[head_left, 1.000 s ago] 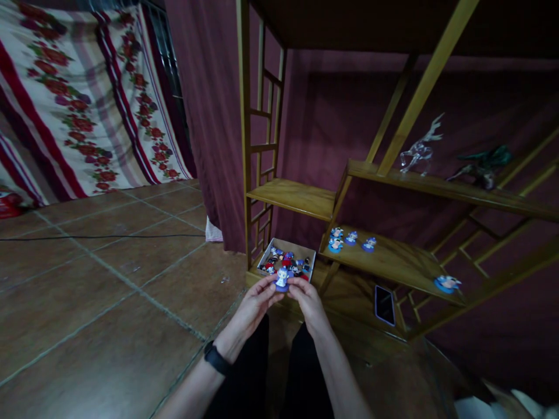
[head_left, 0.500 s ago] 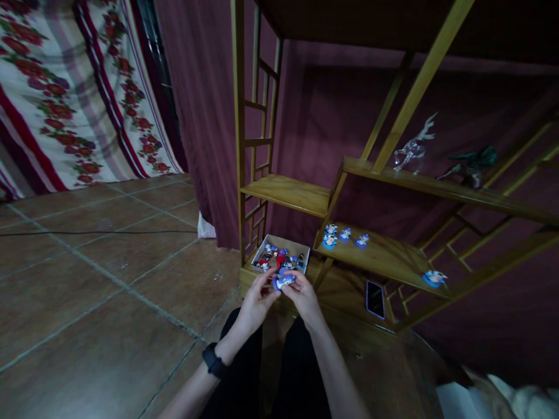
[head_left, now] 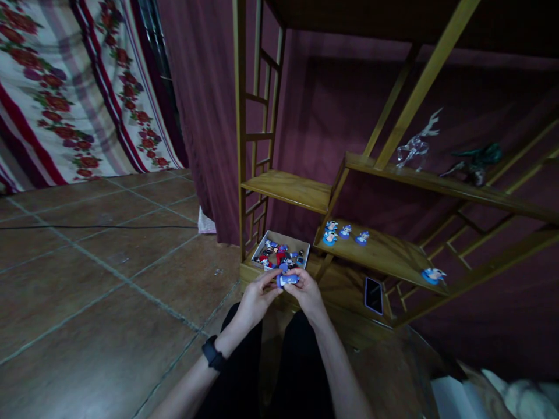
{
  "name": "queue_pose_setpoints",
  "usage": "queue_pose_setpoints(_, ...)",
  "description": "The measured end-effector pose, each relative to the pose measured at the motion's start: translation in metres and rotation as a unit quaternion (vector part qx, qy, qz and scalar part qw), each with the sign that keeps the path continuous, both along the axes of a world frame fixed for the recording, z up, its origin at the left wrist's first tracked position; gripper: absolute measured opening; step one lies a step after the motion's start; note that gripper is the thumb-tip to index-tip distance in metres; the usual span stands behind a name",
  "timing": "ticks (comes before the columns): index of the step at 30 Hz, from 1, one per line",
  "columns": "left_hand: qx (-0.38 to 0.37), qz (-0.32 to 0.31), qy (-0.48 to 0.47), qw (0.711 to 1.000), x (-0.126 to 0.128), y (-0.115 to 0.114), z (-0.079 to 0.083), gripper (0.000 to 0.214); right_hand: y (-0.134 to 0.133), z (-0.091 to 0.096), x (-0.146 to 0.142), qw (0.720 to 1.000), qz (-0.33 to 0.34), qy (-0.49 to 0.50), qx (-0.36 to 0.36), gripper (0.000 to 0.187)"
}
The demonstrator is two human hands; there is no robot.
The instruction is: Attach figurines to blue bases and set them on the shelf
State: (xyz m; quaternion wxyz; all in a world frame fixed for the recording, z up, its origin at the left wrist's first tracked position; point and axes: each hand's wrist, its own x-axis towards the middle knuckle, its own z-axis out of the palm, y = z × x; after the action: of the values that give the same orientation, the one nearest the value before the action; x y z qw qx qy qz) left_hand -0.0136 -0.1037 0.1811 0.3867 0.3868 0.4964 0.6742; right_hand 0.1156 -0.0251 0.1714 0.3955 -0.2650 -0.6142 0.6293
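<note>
Dimly lit, with maroon backing (head_left: 340, 110) behind the wooden shelf unit (head_left: 288, 190), a purplish curtain (head_left: 201, 105) just left of it, hung flowered cloth (head_left: 82, 99) farther left, brown floor tiles (head_left: 109, 302) before it

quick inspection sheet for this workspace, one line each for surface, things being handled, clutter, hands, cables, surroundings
Surface: wooden shelf bearing four grouped figurines at its left end and one blue-based figurine near its right end.
Handled things: purple-and-white figurine, held tipped on its side; open box with mixed figurines just beyond the hands.
Clutter: phone-like device below the shelf; clear deer-like ornament and dark green ornament on a higher shelf.
Hands: left hand, with a black wristband, and right hand both grip the purple-and-white figurine.
Cables: one dark cable across the tiled floor.
Surroundings: maroon curtain, floral cloth; other people, nothing seen.
</note>
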Motion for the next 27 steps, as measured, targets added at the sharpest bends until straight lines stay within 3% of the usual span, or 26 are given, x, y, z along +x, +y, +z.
queue_pose_setpoints(9,-0.013,-0.036,-0.04,0.998,-0.002,0.006,-0.008,0.036,0.005,-0.011,-0.002,1.0,0.008,0.007,-0.027,0.041)
queue_pose_setpoints(18,-0.073,-0.101,-0.241,0.962,0.001,0.006,-0.015,0.034,0.012,-0.017,0.005,0.998,-0.049,-0.014,-0.041,0.042)
queue_pose_setpoints(27,-0.07,-0.091,-0.234,0.966,0.009,0.012,-0.015,0.034,0.02,-0.028,0.005,0.996,-0.081,-0.039,-0.015,0.036)
